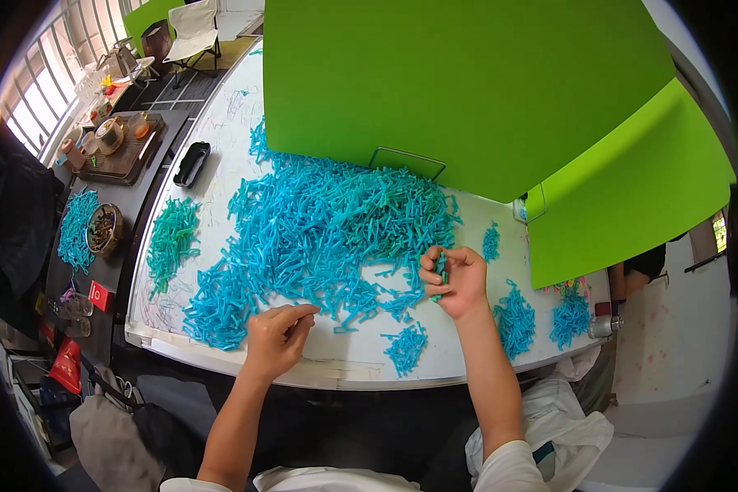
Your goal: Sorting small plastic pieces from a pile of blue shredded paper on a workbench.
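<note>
A broad heap of small, narrow blue and teal plastic pieces [303,213] covers the middle of the white table [353,357]. My right hand [465,287] is raised palm up over the heap's right edge, its fingers curled around a few green-teal plastic pieces [440,269]. Beside the heap's near edge, my left hand [277,338] is closed with its fingers bent and pointing right. Whatever lies between those fingertips, if anything, is too small to tell. A small blue pile [406,348] sits between my hands, close to the table's front edge.
Two more blue piles lie at right, one [515,320] beside my forearm, another [569,318] farther out. A green pile [172,238] and black tray [192,165] are at left. Large green boards [467,82] stand across the back. A dark side table [152,156] holds a tea tray.
</note>
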A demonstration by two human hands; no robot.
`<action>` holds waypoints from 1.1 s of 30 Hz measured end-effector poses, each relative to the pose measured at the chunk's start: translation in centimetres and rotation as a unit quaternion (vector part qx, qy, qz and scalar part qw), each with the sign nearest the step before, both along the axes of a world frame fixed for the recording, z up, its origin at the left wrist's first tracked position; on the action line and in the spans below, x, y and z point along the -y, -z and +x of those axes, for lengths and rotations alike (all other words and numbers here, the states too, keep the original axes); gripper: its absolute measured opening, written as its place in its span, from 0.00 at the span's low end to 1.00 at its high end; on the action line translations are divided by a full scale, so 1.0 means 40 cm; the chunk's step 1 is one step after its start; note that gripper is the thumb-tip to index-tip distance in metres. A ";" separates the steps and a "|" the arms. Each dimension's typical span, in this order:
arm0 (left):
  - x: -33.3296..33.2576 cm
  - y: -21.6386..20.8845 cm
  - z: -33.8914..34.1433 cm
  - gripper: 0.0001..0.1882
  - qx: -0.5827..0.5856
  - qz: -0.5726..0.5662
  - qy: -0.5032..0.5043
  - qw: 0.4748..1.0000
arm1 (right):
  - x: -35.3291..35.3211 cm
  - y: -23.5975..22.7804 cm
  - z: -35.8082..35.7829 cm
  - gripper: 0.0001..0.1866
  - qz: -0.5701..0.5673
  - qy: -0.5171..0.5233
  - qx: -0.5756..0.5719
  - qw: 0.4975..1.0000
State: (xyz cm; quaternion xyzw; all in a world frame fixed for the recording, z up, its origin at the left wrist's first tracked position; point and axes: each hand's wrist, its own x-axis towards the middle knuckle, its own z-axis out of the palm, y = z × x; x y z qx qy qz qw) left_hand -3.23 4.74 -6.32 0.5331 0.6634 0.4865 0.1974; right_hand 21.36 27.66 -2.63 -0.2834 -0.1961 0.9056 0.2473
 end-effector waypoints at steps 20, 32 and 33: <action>0.001 0.003 -0.001 0.09 0.010 -0.003 0.001 1.000 | 0.052 0.045 -0.063 0.06 0.666 -0.106 0.566 0.474; -0.007 0.000 0.003 0.07 0.002 0.030 -0.014 0.999 | -0.045 0.029 0.112 0.10 -0.062 0.012 -0.052 0.997; -0.008 0.001 0.003 0.07 0.002 0.027 -0.015 1.000 | -0.046 0.034 0.117 0.10 -0.050 0.029 -0.019 0.998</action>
